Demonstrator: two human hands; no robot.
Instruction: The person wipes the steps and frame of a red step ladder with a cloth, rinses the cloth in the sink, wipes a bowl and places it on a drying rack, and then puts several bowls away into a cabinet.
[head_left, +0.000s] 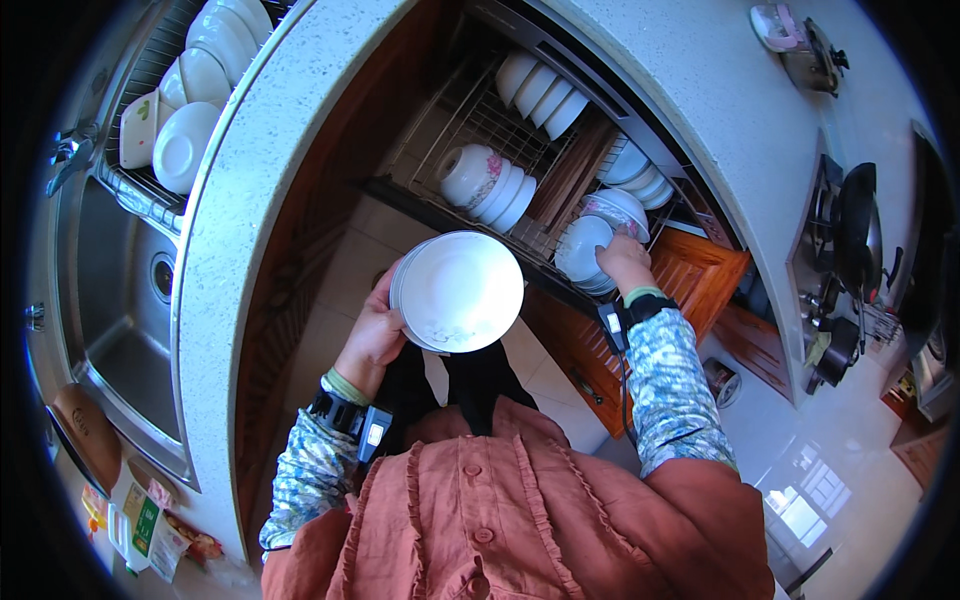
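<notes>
My left hand grips the edge of a small stack of white dishes, held over the floor in front of my legs. The top dish is shallow and round, with a faint mark near its rim. My right hand reaches into the pulled-out wire dish drawer, its fingers at the edge of a stack of white plates. Right beside those fingers is a white bowl with pink flowers. Whether the fingers have closed on a plate cannot be told.
The drawer also holds flowered bowls, tilted white bowls and more dishes. An open wooden cabinet door stands below. On the left are a steel sink and a rack of dishes; a wok is right.
</notes>
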